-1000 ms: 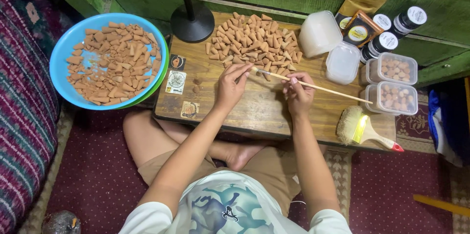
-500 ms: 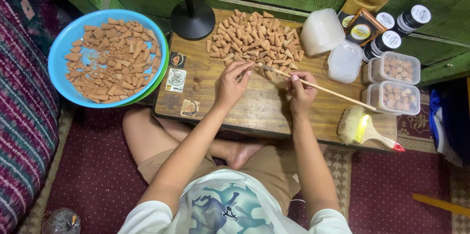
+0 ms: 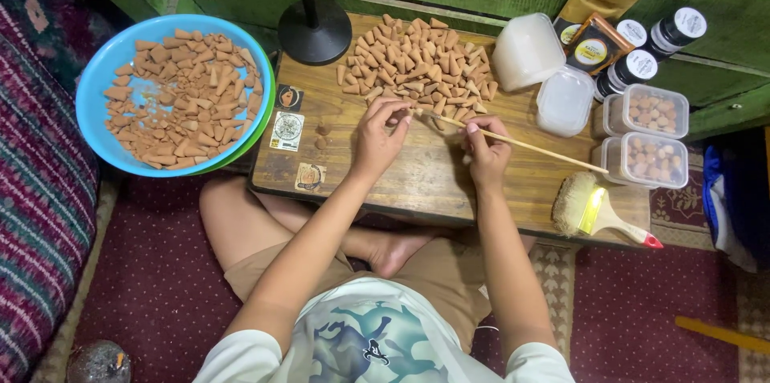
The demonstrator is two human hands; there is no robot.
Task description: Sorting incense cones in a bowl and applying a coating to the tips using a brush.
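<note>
Right hand point(image 3: 484, 150) is clamped on a thin wooden stick point(image 3: 521, 143) whose tip meets a small clay cone point(image 3: 401, 113) pinched in the left hand point(image 3: 378, 136) over the worktop point(image 3: 433, 174), apparently mid-poke; a steady straight push seems called for.

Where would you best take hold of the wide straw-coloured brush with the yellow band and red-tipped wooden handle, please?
Probably by the wooden handle of the brush, coming from the right. It lies flat at the wooden table's front right corner, bristles pointing left, its slim handle pointing right with open carpet past its red tip.
</note>
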